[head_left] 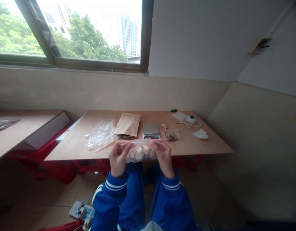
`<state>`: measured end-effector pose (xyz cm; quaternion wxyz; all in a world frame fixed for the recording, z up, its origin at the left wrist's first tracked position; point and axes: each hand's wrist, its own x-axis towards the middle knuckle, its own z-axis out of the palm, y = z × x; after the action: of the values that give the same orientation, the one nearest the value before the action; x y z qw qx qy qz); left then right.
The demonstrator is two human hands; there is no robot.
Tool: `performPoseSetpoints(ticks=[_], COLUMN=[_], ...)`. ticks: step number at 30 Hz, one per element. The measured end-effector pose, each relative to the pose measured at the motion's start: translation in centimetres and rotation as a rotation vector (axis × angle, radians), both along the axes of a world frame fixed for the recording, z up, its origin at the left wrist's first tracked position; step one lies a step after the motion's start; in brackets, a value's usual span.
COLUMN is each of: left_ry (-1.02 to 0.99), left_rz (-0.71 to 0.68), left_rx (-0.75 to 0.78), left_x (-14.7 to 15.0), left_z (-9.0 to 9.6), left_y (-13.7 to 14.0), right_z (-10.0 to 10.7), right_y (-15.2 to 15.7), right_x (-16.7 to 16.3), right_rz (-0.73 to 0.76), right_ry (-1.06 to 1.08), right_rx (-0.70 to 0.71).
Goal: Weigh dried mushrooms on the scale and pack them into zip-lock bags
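Observation:
A clear zip bag (133,157) with pale, dried-looking pieces (142,152) inside is stretched between my two hands, just off the table's front edge. My left hand (118,157) pinches its upper left corner with the thumb on top. At the upper right corner, my right hand (163,154) grips it the same way. Behind the bag stands a kitchen scale (151,129), its lower front partly covered by the bag. A brown paper pouch (128,124) lies left of the scale. To the right is a second clear bag (171,135) holding brownish pieces.
Loose clear plastic bags (101,134) spread over the left of the wooden table (73,141). On the right lie a single pale piece (164,126), a white dome camera (191,119) with its cable, crumpled white tissue (201,134) and a green-handled tool (174,110). A power strip (82,210) sits on the floor.

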<state>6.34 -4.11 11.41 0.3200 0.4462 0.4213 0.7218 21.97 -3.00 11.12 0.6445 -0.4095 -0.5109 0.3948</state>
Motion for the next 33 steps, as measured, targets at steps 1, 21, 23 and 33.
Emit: performPoseSetpoints(ticks=[1, 21, 23, 33], left_ry=[-0.001, 0.107, 0.129, 0.181], left_rz=[0.010, -0.092, -0.078, -0.030], left_rx=[-0.006, 0.004, 0.008, 0.016], left_x=[0.0, 0.0, -0.1, -0.1], left_z=[0.0, 0.3, 0.3, 0.7], left_y=[0.0, -0.2, -0.2, -0.3], right_z=[0.0, 0.4, 0.5, 1.2], right_y=[0.0, -0.3, -0.2, -0.6], right_x=[0.0, -0.5, -0.6, 0.0], right_rz=[0.005, 0.131, 0.118, 0.041], right_ry=[-0.001, 0.034, 0.013, -0.044], right_rx=[0.009, -0.075, -0.069, 0.032])
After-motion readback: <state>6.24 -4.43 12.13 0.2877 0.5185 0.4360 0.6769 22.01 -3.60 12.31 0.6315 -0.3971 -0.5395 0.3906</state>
